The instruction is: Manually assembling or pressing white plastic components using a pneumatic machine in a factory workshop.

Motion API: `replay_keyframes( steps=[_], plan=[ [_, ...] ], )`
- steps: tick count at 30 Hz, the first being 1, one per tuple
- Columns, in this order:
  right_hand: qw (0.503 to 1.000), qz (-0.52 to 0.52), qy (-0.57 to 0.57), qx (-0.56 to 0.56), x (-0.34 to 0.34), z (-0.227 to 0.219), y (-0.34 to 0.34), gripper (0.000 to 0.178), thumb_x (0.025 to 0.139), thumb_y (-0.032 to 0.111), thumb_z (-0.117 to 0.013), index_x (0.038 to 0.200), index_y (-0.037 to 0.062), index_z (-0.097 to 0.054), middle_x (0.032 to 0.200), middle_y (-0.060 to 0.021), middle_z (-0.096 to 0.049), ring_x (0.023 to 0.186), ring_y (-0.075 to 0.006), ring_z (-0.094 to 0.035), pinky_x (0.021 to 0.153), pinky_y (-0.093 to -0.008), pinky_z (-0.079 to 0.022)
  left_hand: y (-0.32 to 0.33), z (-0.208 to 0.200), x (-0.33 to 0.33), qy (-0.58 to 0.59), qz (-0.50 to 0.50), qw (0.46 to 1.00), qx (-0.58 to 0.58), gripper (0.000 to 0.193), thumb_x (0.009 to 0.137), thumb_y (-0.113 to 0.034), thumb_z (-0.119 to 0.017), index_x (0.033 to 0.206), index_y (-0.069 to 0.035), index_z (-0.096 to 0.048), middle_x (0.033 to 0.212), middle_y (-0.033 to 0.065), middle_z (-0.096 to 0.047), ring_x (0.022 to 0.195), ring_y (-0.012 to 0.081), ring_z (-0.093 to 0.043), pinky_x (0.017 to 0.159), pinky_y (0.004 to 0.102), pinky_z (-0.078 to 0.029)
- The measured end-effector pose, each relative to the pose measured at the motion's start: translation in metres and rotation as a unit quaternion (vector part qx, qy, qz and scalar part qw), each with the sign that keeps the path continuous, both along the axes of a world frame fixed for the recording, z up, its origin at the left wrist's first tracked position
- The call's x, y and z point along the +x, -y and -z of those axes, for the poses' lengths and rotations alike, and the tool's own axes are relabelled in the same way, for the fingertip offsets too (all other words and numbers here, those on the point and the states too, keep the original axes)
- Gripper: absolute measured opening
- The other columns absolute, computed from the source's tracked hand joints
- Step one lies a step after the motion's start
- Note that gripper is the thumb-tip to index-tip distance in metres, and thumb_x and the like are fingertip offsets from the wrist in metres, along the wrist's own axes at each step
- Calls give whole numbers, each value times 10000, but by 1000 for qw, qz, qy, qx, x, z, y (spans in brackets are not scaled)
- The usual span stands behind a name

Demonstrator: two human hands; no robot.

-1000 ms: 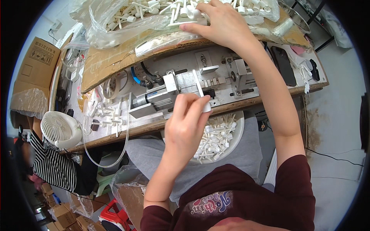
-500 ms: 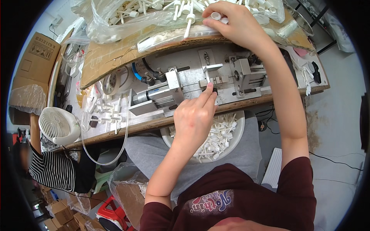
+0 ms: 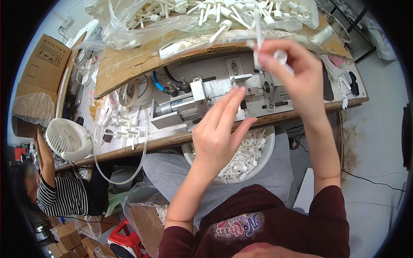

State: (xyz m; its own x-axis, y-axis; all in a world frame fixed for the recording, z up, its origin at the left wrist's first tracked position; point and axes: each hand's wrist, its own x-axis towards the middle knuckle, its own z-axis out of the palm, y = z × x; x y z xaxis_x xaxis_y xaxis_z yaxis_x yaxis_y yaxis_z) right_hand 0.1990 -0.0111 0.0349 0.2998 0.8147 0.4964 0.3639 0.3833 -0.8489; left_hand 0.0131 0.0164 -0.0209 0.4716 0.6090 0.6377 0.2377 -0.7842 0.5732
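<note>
My right hand (image 3: 303, 71), slightly blurred, is raised over the right side of the metal fixture. Its fingers pinch white plastic stems with round caps (image 3: 258, 32); one stem points up, and another cap shows by the palm. My left hand (image 3: 215, 137) is open above the fixture's middle, fingers stretched and thumb apart. Just below its fingers a small white cap (image 3: 240, 115) shows at the bench edge, partly hidden. The fixture has a pneumatic cylinder (image 3: 180, 106) on the left and a metal block (image 3: 267, 88) on the right.
Many white capped stems (image 3: 223, 30) lie in clear plastic on a cardboard sheet (image 3: 122, 71) behind the fixture. A white tub (image 3: 272, 150) of similar parts rests on my lap. A white fan (image 3: 67, 139) and looped tube (image 3: 144, 150) stand left. A person in stripes (image 3: 62, 193) sits far left.
My right hand has come back from the pile toward the fixture, carrying white stems. The left fingers have lifted off the fixture and the thumb has spread.
</note>
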Motion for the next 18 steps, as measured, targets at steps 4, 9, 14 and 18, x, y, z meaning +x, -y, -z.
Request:
replay_keyframes(
  steps=[4, 9, 14, 18],
  plan=[
    [981, -91, -147, -93, -34, 20, 39, 134, 929, 11, -684, 1007, 5, -575, 1034, -68, -652, 952, -102, -625, 858, -263, -515, -3, -10, 0, 78, 25, 996, 39, 369, 710, 32, -836, 1063, 3, -732, 1046, 131, -721, 849, 192, -704, 712, 302, -584],
    [979, -66, -160, -111, -31, 30, 53, 147, 935, 1, -672, 1054, 2, -585, 1081, -93, -679, 1012, -113, -626, 900, -265, -501, 2, -2, -9, 78, 55, 995, 11, 332, 747, 27, -792, 1065, 3, -703, 973, 109, -692, 752, 217, -700, 631, 316, -565],
    [991, 21, -115, -63, -12, 37, 62, 170, 942, -24, -648, 1100, 3, -590, 1166, -136, -687, 1071, -132, -633, 922, -266, -494, 3, 17, -12, -46, 24, 998, 42, 310, 766, -12, -785, 1067, 5, -713, 1020, 78, -697, 805, 203, -685, 670, 315, -563],
    [988, 32, -148, -39, -19, 41, 65, 185, 945, -22, -647, 1120, 1, -591, 1220, -156, -667, 1097, -133, -614, 957, -273, -475, 4, 26, -4, -146, -9, 983, 109, 271, 770, -65, -783, 1039, -51, -751, 1165, 58, -728, 771, 198, -683, 685, 312, -555]
  ],
)
